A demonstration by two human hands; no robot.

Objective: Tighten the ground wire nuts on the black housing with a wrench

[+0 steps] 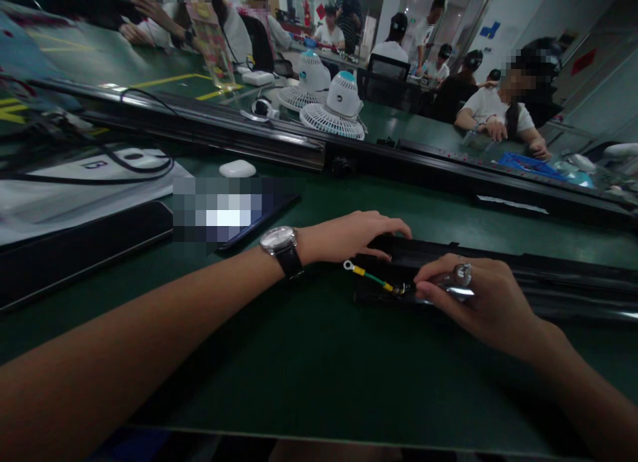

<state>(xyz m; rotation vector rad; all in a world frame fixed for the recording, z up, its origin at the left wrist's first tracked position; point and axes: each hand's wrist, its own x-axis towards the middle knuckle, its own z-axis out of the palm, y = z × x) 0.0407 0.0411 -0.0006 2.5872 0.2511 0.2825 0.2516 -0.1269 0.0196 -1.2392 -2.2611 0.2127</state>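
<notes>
The left hand [366, 239] is curving with parted fingers at the left end of the black rail [558, 289]; a green-and-yellow wire [371, 277] is poking out past that end; the right hand [483, 296] is gripping a clear-handled tool [462, 274], possibly a screwdriver, over the rail.

"What is blocking the far side?"
"Long, glossy black rails [423, 169] are crossing the dark green surface [279, 355]."
"And nearer?"
"The surface is lying open between the bare forearms [169, 329]; rightward, a long black channelled bar [558, 282], partly covered by the right hand [473, 292], is obstructing."
</notes>
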